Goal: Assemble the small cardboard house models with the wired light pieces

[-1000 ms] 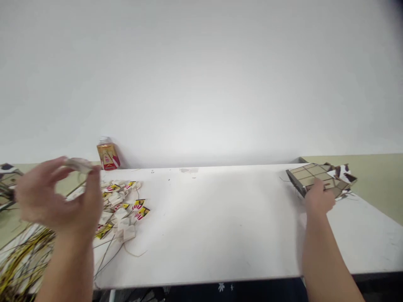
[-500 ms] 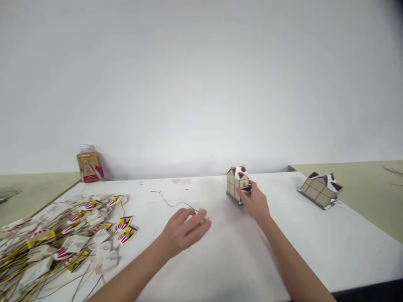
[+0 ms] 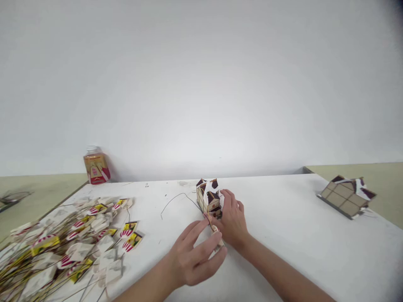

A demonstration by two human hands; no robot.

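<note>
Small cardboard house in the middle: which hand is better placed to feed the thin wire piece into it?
Probably the left hand: its fingertips pinch the small wire end piece beside the small cardboard house. The right hand already steadies that house.

Tan model house (image 3: 209,199) with brown-and-white roof, white counter (image 3: 283,235), amber bottle (image 3: 96,167) with red label, red-striped and yellow tags (image 3: 94,235)
</note>
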